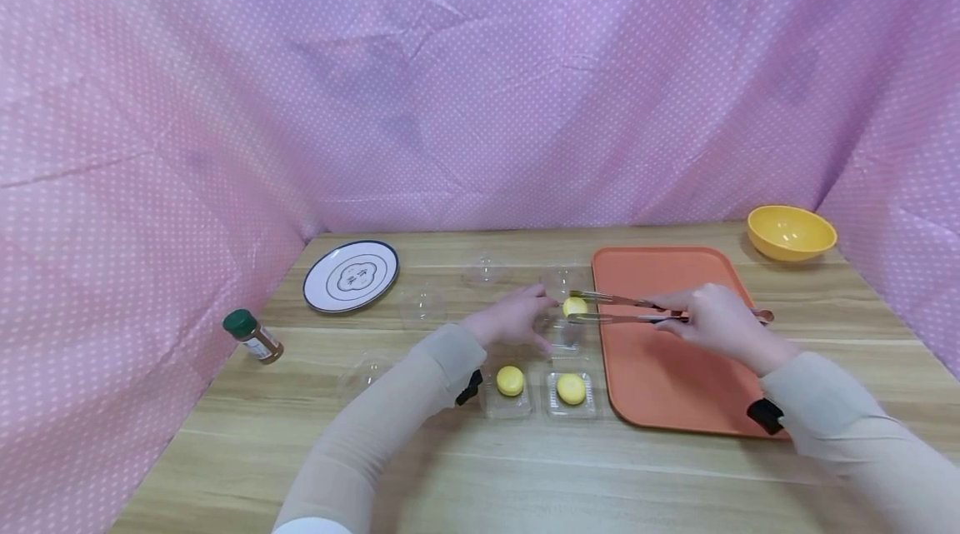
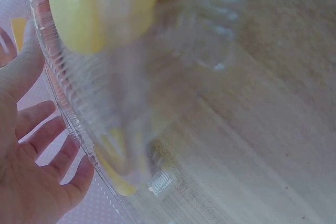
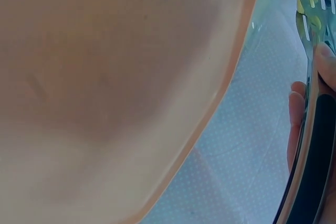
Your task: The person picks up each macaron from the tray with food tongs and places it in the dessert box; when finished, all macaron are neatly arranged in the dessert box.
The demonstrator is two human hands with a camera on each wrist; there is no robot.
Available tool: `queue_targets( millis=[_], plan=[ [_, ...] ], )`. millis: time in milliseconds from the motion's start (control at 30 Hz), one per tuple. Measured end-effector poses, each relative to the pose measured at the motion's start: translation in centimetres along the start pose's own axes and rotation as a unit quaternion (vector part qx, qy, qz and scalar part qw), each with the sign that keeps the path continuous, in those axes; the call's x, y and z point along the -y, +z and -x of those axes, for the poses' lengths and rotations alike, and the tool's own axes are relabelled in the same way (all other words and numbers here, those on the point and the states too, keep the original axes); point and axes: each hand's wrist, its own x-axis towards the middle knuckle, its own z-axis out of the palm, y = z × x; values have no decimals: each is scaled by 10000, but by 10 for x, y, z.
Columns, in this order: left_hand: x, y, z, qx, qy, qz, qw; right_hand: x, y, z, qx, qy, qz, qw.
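My right hand (image 1: 716, 321) grips metal tongs (image 1: 622, 319) over an orange tray (image 1: 652, 384). Between the tong tips, at the tray's left edge, is a yellow macaron (image 1: 574, 307); the views do not settle whether the tips press on it. My left hand (image 1: 516, 319) reaches in beside that macaron with its fingers spread, holding nothing, above a clear plastic box (image 1: 566, 342). Nearer to me, two more yellow macarons, a left one (image 1: 510, 381) and a right one (image 1: 572, 389), sit in clear square boxes. The right wrist view shows the slotted tong heads (image 3: 315, 3).
Several clear domed lids, one at the back (image 1: 486, 269), lie left of and behind the boxes. A blue-rimmed white plate (image 1: 330, 284) and a green-capped spice jar (image 1: 255, 338) stand on the left. At the back right is a yellow bowl (image 1: 791, 234). Pink dotted cloth hangs around the table.
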Motion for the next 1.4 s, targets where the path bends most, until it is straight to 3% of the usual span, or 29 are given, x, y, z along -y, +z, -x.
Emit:
queue_targets(
  millis=[533,933,1400],
  plan=[
    [0,1,1,-78,96,-59,9999,11,11,-6,480,180,208,9985],
    [0,-1,2,-108,144,-191,9997,15,13,-10,664,307,218,9971],
    [-1,1,2,-43,-22,-81,10000,15,10,-8,696,293,139,9970]
  ],
)
